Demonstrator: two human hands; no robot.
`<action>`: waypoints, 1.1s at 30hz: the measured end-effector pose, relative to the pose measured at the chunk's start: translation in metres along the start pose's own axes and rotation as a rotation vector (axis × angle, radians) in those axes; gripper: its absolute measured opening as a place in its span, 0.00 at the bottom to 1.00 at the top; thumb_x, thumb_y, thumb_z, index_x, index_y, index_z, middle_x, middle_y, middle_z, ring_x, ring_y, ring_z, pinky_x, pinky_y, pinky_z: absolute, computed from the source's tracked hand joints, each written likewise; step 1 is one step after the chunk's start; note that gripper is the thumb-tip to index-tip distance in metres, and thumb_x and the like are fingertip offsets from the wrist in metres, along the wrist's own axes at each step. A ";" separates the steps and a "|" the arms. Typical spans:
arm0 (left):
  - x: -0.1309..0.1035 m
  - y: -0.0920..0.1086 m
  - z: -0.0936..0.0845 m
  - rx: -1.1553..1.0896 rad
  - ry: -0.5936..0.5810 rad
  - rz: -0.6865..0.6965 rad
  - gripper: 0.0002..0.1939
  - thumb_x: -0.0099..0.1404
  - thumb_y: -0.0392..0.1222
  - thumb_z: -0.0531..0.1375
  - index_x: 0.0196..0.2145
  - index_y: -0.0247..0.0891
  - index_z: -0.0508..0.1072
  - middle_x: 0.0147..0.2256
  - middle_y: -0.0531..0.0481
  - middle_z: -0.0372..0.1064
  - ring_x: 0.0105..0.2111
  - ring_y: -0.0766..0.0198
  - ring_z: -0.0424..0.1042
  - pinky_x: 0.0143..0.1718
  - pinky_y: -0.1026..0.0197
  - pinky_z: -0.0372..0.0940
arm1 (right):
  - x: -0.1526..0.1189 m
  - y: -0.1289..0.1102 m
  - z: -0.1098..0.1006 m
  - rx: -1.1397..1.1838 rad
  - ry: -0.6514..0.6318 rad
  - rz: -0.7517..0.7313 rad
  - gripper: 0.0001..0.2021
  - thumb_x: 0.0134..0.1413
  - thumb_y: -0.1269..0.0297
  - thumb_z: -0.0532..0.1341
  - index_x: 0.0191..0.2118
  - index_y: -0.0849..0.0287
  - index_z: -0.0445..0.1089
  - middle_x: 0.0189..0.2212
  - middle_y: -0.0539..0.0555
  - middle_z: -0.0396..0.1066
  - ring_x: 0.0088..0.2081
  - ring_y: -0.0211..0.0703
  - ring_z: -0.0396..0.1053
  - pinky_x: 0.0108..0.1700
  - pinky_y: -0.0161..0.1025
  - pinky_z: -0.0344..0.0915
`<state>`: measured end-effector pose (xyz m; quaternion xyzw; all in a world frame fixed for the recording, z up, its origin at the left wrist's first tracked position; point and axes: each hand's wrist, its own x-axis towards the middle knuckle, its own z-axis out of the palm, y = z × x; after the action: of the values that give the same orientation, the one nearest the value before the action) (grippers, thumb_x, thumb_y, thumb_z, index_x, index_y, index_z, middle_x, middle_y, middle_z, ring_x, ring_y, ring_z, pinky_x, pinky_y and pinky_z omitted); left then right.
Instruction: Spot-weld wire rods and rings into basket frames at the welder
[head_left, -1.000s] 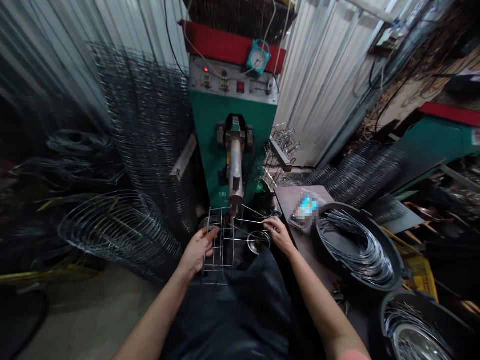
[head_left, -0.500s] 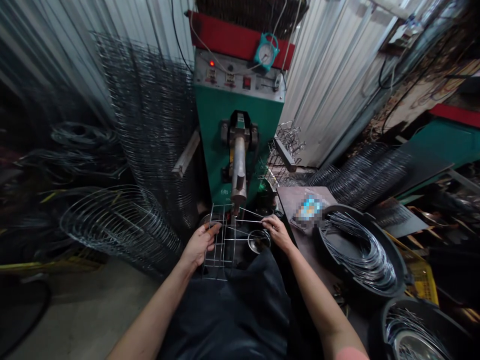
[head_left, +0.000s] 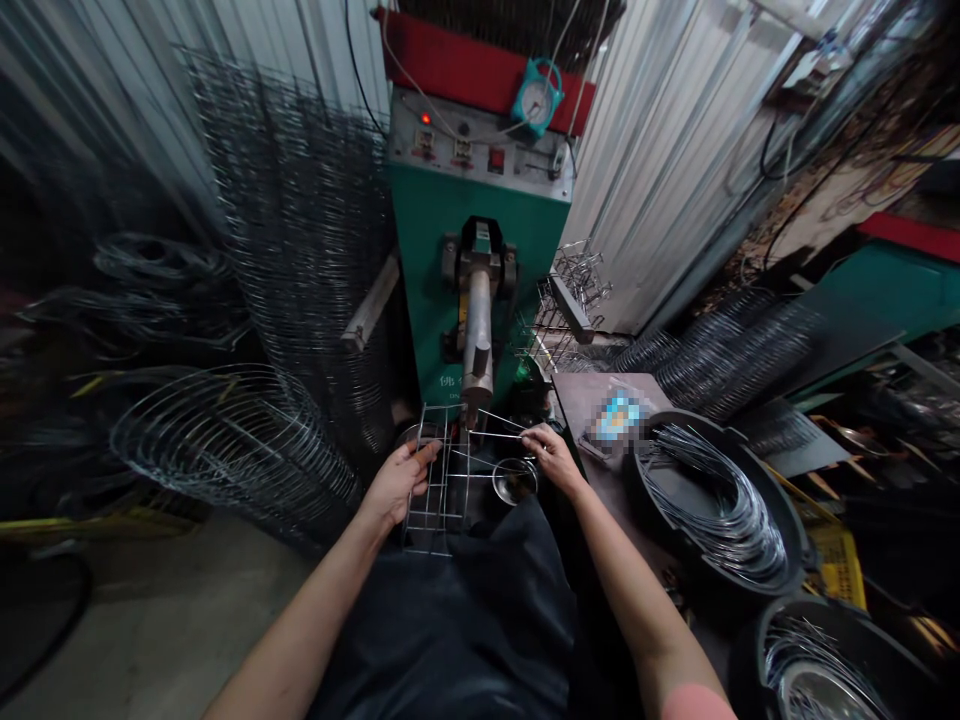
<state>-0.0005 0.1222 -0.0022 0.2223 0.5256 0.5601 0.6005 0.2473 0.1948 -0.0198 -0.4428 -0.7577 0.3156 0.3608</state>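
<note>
My left hand [head_left: 406, 478] is closed on the left side of a wire rack [head_left: 436, 515], a small grid of thin metal rods. My right hand [head_left: 553, 457] pinches the end of a thin metal wire [head_left: 496, 434], which runs leftward to the rack. Both meet at the tip of a spot welder's electrode arm [head_left: 477, 345], which reaches down from a green machine [head_left: 420, 240]. Whether the tip touches the wire I cannot tell. Below the wire, between my hands, is a small round metal bowl [head_left: 514, 482] with something dark in it.
At the right, a black tub [head_left: 646, 500] holds bent wires, and a second black tub [head_left: 757, 640] stands nearer. A tall stack of wire grids [head_left: 300, 200] rises at the left, above round wire frames [head_left: 217, 440]. A brown tabletop [head_left: 577, 395] lies right of the machine.
The view has shifted slightly. Both hands keep their hold on the rack and the wire, with hardly any movement relative to the electrode arm.
</note>
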 end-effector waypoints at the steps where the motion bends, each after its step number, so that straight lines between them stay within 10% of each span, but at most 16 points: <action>1: 0.001 0.000 0.000 0.001 0.001 -0.002 0.22 0.39 0.47 0.68 0.30 0.34 0.67 0.23 0.57 0.58 0.13 0.81 0.45 0.12 0.72 0.39 | 0.001 0.001 0.000 0.002 -0.005 0.001 0.12 0.54 0.57 0.54 0.33 0.58 0.70 0.31 0.51 0.63 0.36 0.40 0.63 0.41 0.38 0.59; 15: 0.004 0.005 0.001 0.022 0.000 -0.040 0.21 0.39 0.45 0.68 0.30 0.34 0.67 0.21 0.58 0.57 0.13 0.80 0.43 0.12 0.71 0.36 | 0.009 0.005 -0.004 -0.015 -0.039 -0.020 0.10 0.54 0.59 0.56 0.34 0.58 0.71 0.31 0.52 0.66 0.36 0.40 0.64 0.41 0.37 0.59; 26: -0.001 0.007 0.003 0.044 0.012 0.006 0.21 0.38 0.44 0.68 0.29 0.34 0.67 0.21 0.58 0.57 0.13 0.80 0.46 0.11 0.73 0.40 | -0.024 0.080 -0.017 -0.248 0.211 -0.010 0.19 0.52 0.67 0.54 0.51 0.58 0.60 0.44 0.56 0.67 0.44 0.45 0.66 0.47 0.43 0.63; 33: -0.003 -0.007 0.007 -0.003 0.052 0.039 0.23 0.36 0.45 0.69 0.29 0.34 0.67 0.23 0.58 0.58 0.14 0.80 0.47 0.11 0.72 0.42 | -0.035 0.083 -0.014 -0.573 0.169 0.176 0.22 0.53 0.75 0.49 0.54 0.55 0.60 0.50 0.57 0.64 0.41 0.44 0.69 0.42 0.39 0.65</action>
<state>0.0094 0.1205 -0.0044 0.2170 0.5356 0.5782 0.5759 0.3083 0.1993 -0.0882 -0.6149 -0.7420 0.0813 0.2545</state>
